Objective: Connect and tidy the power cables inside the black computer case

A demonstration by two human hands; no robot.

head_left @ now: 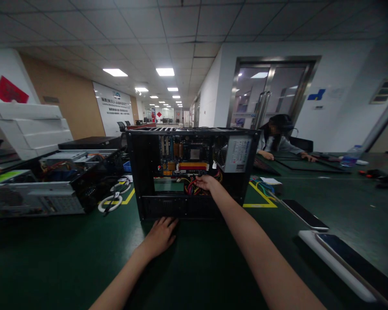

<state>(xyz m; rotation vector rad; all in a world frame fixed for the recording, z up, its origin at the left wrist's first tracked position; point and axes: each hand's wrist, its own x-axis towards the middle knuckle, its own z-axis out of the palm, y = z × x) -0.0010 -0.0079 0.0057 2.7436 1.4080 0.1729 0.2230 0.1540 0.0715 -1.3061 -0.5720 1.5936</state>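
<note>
An open black computer case [163, 206] stands in front of me with its inside facing me. A motherboard [194, 148] shows at its back wall, with red and yellow memory slots [193, 166] along the lower edge. A power supply [238, 155] fills the upper right corner. My right hand [204, 182] reaches into the case, its fingers closed on the bundle of coloured power cables [191, 188]; its fingertips are partly hidden among the wires. My left hand [161, 234] lies on the table at the case's lower front edge, fingers spread, holding nothing.
Left stands another opened computer case [51, 191], beside coiled white cables [111, 202]. Yellow tape [260, 206] marks the green table [194, 267]. Phones [305, 214] lie at right, near coloured wires [261, 187]. Across the table sits a person [278, 137] near a water bottle [351, 157].
</note>
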